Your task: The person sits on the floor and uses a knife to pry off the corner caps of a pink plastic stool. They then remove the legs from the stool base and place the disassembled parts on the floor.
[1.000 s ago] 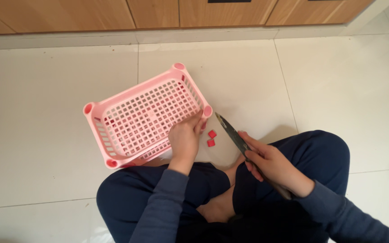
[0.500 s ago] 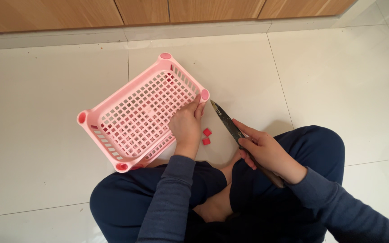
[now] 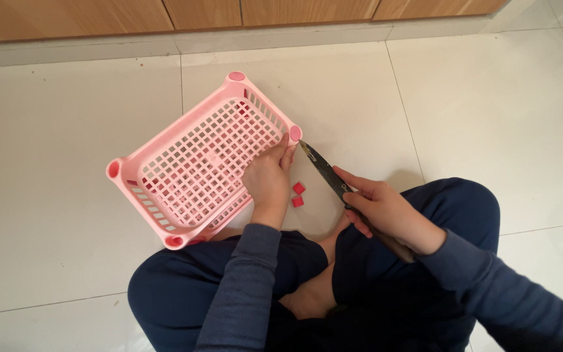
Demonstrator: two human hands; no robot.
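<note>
A pink plastic lattice basket (image 3: 190,163) lies upside down on the white tiled floor in front of my crossed legs. My left hand (image 3: 267,179) presses on its near right side, fingers reaching toward the right corner foot (image 3: 295,133). My right hand (image 3: 379,208) grips a dark-bladed knife (image 3: 324,171) by the handle. The blade points up and left, its tip right beside that corner foot. Two small red plastic pieces (image 3: 298,194) lie on the floor between my hands.
Wooden cabinet fronts (image 3: 197,12) with a pale plinth run along the far side. My knees in dark blue trousers (image 3: 451,208) spread to both sides, and a bare foot (image 3: 314,293) rests between them. White floor tiles (image 3: 490,98) surround the basket.
The knife tip has moved up and left, from beside the red pieces to the basket's right corner foot. The basket and my left hand have shifted slightly up in view.
</note>
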